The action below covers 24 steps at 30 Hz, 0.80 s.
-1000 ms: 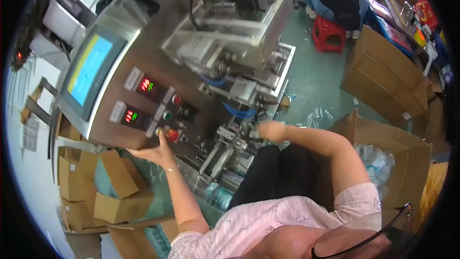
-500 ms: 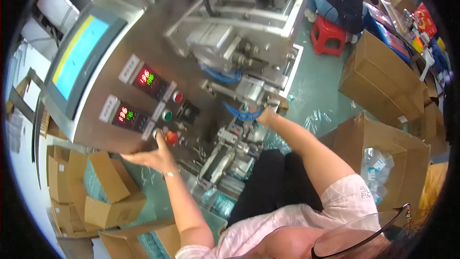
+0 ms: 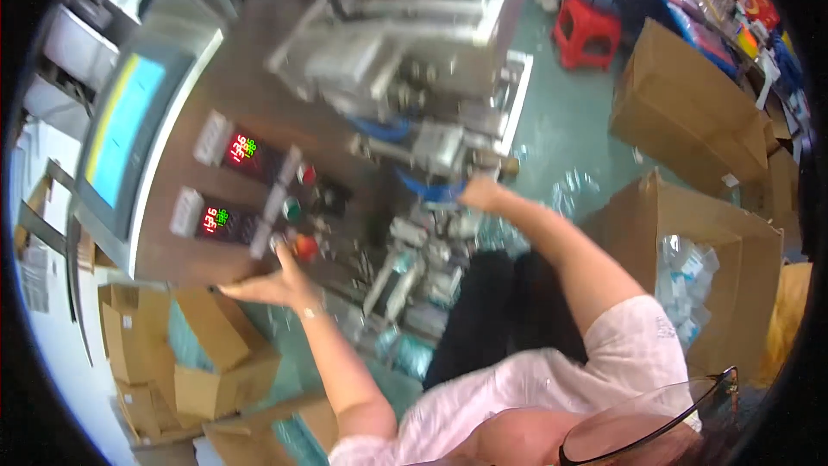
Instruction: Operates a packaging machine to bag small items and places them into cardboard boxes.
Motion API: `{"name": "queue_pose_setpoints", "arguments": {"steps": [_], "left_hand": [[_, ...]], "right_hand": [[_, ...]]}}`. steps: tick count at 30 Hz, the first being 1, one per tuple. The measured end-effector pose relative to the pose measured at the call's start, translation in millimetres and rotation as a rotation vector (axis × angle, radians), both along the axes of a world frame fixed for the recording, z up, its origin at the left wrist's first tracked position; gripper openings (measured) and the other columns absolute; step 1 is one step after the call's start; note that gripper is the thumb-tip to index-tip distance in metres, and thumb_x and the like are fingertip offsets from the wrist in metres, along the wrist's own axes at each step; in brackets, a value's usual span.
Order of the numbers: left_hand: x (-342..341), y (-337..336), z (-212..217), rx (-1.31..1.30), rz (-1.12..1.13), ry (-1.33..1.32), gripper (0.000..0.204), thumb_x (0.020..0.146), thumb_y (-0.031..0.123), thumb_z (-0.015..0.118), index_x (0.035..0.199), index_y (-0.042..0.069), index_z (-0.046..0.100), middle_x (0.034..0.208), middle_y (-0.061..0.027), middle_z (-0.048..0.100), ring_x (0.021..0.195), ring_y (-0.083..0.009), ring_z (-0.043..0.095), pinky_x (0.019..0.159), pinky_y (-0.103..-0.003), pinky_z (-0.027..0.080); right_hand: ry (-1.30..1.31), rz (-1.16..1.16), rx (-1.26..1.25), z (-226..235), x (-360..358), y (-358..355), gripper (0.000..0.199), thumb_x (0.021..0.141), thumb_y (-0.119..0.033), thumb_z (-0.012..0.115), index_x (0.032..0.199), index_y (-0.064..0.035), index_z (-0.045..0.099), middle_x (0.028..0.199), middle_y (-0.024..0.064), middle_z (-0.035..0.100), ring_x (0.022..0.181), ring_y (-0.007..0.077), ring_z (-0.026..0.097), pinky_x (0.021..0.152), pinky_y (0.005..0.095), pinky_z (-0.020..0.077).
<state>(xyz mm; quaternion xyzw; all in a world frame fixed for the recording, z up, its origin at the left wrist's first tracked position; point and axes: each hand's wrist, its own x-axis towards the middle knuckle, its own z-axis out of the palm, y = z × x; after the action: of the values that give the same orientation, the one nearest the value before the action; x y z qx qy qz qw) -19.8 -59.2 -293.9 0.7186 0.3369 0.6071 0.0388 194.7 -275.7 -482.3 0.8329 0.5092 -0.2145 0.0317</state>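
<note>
A steel machine has a sloping control panel [image 3: 177,272] with two lit red and green digital displays. My left hand [image 3: 274,285] is at the panel's lower edge, its fingers stretched out along that edge. One raised digit touches a small button [image 3: 276,242] beside the orange-red knob [image 3: 306,248]. My right hand [image 3: 479,193] reaches to the metal mechanism [image 3: 438,148], next to a loop of blue tubing [image 3: 427,189]. Blur and the hand itself hide its fingertips, so what it touches or holds cannot be made out.
A bright touchscreen [image 3: 125,134] tops the panel. An open cardboard box [image 3: 733,285] with clear plastic packs stands at my right, a taller carton [image 3: 681,108] beyond it. More cartons [image 3: 211,388] crowd the lower left. A person sits on a red stool [image 3: 586,32] at the far right.
The whole view has shifted and blurred, so the machine sits a little further left and higher. Both hands keep their places at the panel and the mechanism.
</note>
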Motion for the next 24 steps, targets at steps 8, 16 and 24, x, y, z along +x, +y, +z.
{"name": "queue_pose_setpoints", "arguments": {"steps": [8,16,24], "left_hand": [[18,-2,4,0.062,-0.123,-0.043,0.100,0.053,0.023,0.078,0.120,-0.011,0.013,0.114,-0.0240,0.029,0.105,-0.0332,0.035,0.093,-0.041,0.028],[6,7,-2,0.047,-0.196,-0.065,0.108,0.049,0.021,0.078,0.124,-0.008,0.006,0.123,-0.0254,0.020,0.115,-0.0359,0.025,0.098,-0.042,0.020],[5,14,-2,0.066,-0.162,0.000,0.109,0.050,0.026,0.079,0.124,-0.008,0.007,0.121,-0.0235,0.023,0.112,-0.0351,0.028,0.095,-0.041,0.023]], "right_hand": [[0.225,0.007,0.730,-33,-22,-95,0.017,0.064,-0.003,0.054,0.081,-0.0052,0.055,0.090,0.0116,0.055,0.089,0.0307,0.052,0.076,0.0388,0.0435],[0.409,-0.465,0.611,-51,-50,-102,0.023,0.073,-0.020,0.061,0.086,-0.0032,0.051,0.068,0.0152,0.057,0.061,0.0293,0.056,0.056,0.0357,0.0432],[0.006,-0.691,0.527,-53,-43,-111,0.044,0.077,-0.031,0.055,0.109,-0.0052,0.039,0.082,0.0225,0.057,0.079,0.0397,0.054,0.066,0.0449,0.0424]]}}
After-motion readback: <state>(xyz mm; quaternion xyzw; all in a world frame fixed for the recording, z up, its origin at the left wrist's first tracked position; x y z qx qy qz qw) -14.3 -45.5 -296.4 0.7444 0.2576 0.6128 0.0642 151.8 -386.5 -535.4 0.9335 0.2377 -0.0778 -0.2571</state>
